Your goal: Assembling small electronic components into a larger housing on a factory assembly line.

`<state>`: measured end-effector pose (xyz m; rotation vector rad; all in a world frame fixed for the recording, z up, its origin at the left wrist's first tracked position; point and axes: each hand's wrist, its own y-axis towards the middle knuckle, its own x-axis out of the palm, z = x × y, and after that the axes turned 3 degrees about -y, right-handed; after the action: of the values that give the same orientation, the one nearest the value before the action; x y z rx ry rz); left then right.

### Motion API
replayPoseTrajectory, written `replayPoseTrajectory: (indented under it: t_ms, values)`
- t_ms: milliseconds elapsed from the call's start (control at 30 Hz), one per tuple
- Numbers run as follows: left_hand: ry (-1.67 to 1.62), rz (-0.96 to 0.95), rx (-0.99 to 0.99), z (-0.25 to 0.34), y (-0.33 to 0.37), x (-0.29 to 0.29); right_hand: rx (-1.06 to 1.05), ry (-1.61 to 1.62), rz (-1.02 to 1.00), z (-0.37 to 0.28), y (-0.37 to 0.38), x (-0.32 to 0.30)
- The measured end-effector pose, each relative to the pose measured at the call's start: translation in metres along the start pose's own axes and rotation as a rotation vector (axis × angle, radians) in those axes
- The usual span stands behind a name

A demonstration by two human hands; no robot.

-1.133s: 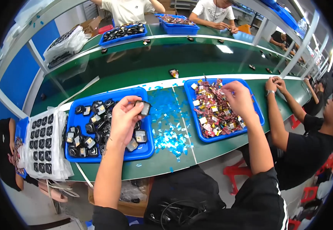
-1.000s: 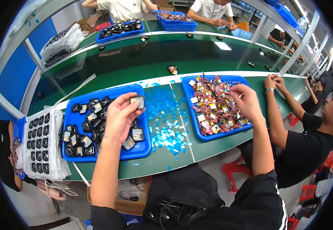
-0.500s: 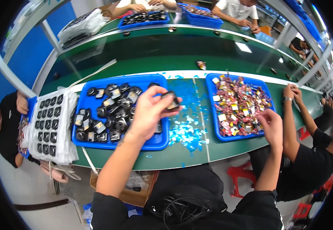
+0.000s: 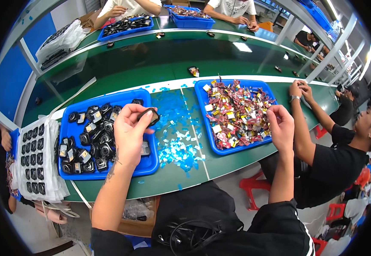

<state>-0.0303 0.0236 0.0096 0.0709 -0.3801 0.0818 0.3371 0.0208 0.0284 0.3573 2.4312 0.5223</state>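
Note:
My left hand [image 4: 130, 128] pinches a small black plastic housing [image 4: 149, 116] between thumb and fingers, above the right edge of a blue tray [image 4: 153, 164]. In that tray lie many similar black housings [image 4: 105, 150], several with pale square labels and round lens-like rings. My right hand [image 4: 282, 128] is raised at the right rim of a second blue tray [image 4: 213, 143], thumb and fingertips drawn together. Anything between them is too small or hidden to make out. The second tray holds a heap of small reddish and yellow flexible electronic parts [image 4: 236, 113] with white squares.
Blue and white film scraps [image 4: 179, 149] litter the green table between the trays. At left stands a stack of white moulded trays [image 4: 33, 158] with black housings in rows. Beyond a white rail, a loose part [image 4: 193, 71] lies on a green belt [image 4: 151, 64]. A co-worker [image 4: 335, 158] sits at right.
The whole view has swung right, so trays and table appear further left. My left hand still holds the black housing, now tilted differently. My right hand stays raised by the right tray.

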Motion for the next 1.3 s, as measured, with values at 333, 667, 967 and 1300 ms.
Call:
replayPoseTrajectory:
  t_ms: [333,667,967,1300]
  values:
    - [-0.072,-0.106,-0.21,0.001,-0.006,0.009,0.084,-0.201,-0.188,0.012,0.025,0.012]
    - [-0.135,-0.195,-0.226,0.004,-0.003,0.008,0.213,0.194,-0.091,0.015,0.026,0.012]
    - [0.178,-0.386,-0.012,-0.006,-0.01,0.014,0.103,0.148,-0.125,0.006,0.029,0.022]
    - [0.376,-0.353,0.145,-0.012,-0.016,0.014,0.002,0.155,0.127,-0.032,0.031,0.043]
